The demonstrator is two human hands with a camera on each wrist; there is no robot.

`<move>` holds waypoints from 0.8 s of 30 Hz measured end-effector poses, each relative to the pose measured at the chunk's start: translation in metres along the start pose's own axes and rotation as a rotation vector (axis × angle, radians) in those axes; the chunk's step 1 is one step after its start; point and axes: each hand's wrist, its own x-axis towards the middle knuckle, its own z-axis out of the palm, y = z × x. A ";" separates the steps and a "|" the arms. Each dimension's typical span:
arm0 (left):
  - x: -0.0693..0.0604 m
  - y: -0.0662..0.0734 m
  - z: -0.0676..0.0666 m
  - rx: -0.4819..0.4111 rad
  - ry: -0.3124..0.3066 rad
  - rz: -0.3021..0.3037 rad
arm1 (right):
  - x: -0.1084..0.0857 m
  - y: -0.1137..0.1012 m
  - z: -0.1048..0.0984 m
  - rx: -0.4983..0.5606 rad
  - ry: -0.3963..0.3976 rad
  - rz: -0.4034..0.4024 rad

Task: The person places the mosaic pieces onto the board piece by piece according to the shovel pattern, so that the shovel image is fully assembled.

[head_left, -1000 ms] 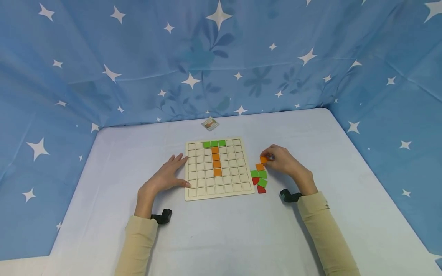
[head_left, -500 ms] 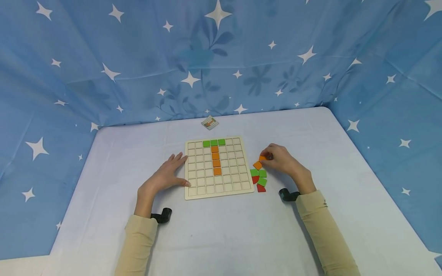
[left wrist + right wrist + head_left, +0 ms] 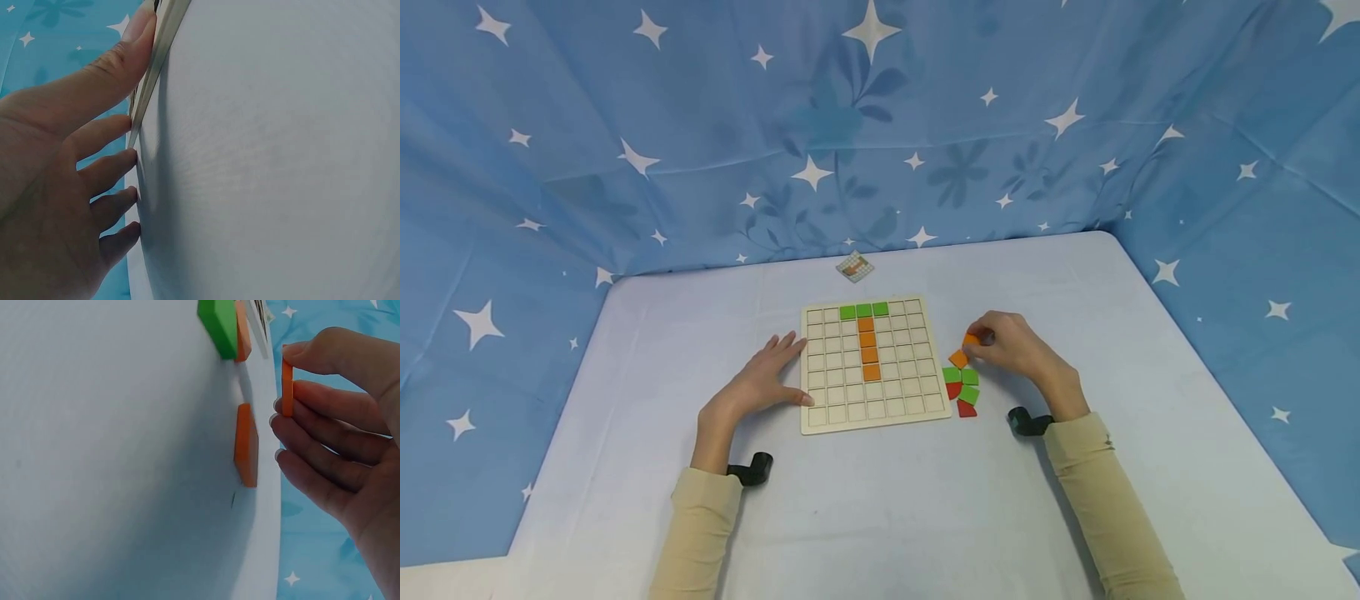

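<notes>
A pale grid board [image 3: 838, 417] lies on the white table, with a row of green tiles [image 3: 864, 310] at its far side and a column of orange tiles [image 3: 868, 354] below them. My left hand [image 3: 756, 382] rests at the board's left edge with fingers spread; its thumb touches the rim near the front corner. Right of the board, my right hand [image 3: 1018, 346] pinches an orange square tile [image 3: 287, 387] between thumb and fingers. In the right wrist view that tile is off the table. Beneath it lies another orange tile [image 3: 958, 359].
Loose green tiles [image 3: 970, 395] and red pieces [image 3: 967, 409] lie beside the board's right edge. A small card with a printed grid pattern [image 3: 855, 267] sits behind the board. A blue curtain with stars [image 3: 880, 125] hangs at the table's back and sides.
The loose orange tile by my right hand has turned cornerwise and shifted slightly left. My right hand stays almost in place with its tile. The left hand has not moved.
</notes>
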 end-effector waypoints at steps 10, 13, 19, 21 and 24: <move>-0.001 0.000 0.001 -0.003 0.000 -0.002 | -0.003 -0.012 0.000 -0.009 0.014 -0.107; -0.002 0.000 0.001 -0.007 -0.003 -0.009 | -0.002 -0.015 0.002 -0.003 0.012 -0.118; -0.003 0.002 -0.002 -0.014 0.002 0.000 | 0.001 -0.021 0.007 0.002 -0.007 -0.149; -0.003 0.002 -0.002 -0.012 0.002 0.006 | 0.001 -0.022 0.008 0.001 -0.011 -0.157; -0.002 0.002 0.000 -0.015 -0.004 0.011 | -0.001 -0.024 0.008 -0.003 -0.016 -0.155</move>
